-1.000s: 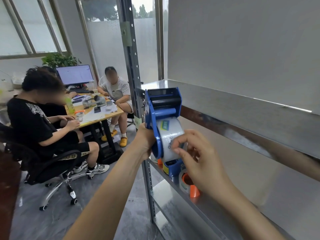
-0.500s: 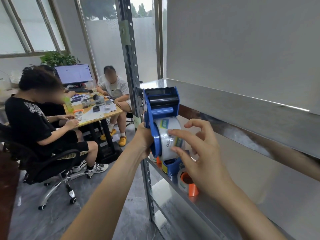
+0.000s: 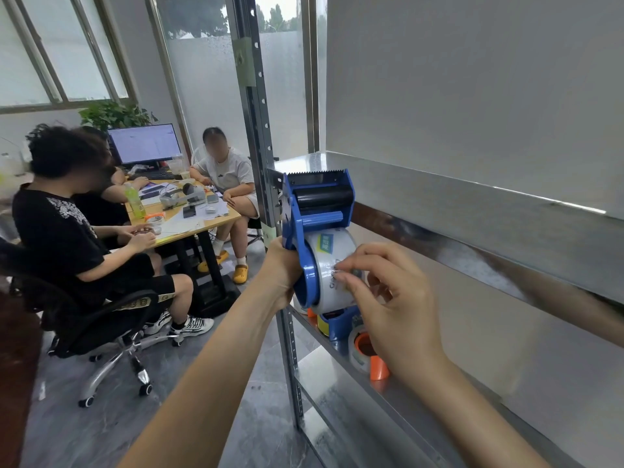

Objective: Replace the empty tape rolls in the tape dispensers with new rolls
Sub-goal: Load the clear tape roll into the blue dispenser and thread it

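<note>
A blue tape dispenser [image 3: 317, 211] stands upright in mid-air beside the metal shelf, its toothed blade on top. A full roll of clear tape [image 3: 329, 265] with a blue-green label sits on its hub. My left hand [image 3: 280, 271] grips the dispenser from the left side, its fingers hidden behind the blue frame. My right hand [image 3: 388, 309] is at the roll's front, thumb and forefinger pinching at the tape's surface where the loose end lies.
On the steel shelf [image 3: 388, 393] below stand another blue dispenser [image 3: 337, 324] and an orange dispenser with clear tape [image 3: 366, 354]. A perforated upright post [image 3: 256, 130] rises just left of the dispenser. Three people sit at a desk [image 3: 189, 224] to the left.
My right hand has dropped from spread fingers over the roll to a thumb-and-forefinger pinch on the tape's front. The dispenser has stayed almost still in my left hand.
</note>
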{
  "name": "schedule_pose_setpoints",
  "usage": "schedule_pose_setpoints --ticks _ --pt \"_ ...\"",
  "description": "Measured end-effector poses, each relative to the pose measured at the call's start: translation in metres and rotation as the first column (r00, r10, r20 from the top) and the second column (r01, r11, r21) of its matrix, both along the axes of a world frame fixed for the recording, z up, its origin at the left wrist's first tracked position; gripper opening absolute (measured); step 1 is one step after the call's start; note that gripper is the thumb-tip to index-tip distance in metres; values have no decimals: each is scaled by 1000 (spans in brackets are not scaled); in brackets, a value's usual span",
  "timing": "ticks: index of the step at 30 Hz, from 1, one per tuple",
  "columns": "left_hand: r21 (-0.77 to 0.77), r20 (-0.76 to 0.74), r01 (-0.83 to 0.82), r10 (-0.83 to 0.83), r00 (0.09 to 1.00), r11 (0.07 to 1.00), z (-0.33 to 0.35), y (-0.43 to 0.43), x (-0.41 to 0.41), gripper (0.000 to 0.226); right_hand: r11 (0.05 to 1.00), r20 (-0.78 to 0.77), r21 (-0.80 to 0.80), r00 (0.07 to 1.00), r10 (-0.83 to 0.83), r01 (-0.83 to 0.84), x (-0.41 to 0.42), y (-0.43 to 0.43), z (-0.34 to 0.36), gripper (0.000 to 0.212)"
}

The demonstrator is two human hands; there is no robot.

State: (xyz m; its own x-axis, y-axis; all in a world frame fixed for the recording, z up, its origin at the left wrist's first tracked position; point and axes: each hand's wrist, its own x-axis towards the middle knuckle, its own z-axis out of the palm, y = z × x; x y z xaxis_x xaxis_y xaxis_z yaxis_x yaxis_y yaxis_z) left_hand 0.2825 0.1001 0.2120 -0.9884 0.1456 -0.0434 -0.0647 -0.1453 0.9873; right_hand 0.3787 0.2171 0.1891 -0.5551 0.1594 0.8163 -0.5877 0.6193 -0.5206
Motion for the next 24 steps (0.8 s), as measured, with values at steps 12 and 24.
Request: schedule_pose_setpoints --ticks 12,24 --pt "6 -47 -42 43 998 999 1 2 0 28 960 85 243 983 -160 136 1 -6 7 12" --pt "-68 -25 -49 47 999 996 -2 1 -3 21 933 73 328 980 -185 151 -6 -7 5 25"
